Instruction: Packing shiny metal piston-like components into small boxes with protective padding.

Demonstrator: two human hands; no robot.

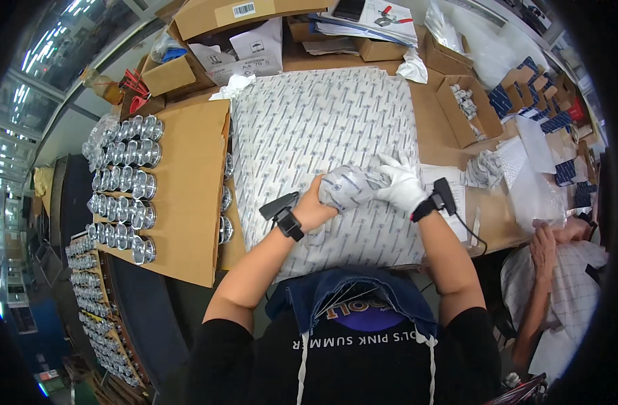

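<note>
A rounded bundle wrapped in printed white paper (348,189) is held between my two hands, above a thick stack of the same paper (322,115). My bare left hand (315,208) grips the bundle's left end, thumb on top. On the other end, my right hand (402,183), in a white glove, closes over the gathered paper. What lies inside the wrapping is hidden. Both wrists carry strapped black devices.
Shiny metal ring-shaped parts (143,248) stand in rows on cardboard (187,202) at left. An open box (450,121) of wrapped pieces and a crumpled paper bundle (484,169) are at right. A co-worker's hands (552,239) are at far right, near bubble wrap (535,196).
</note>
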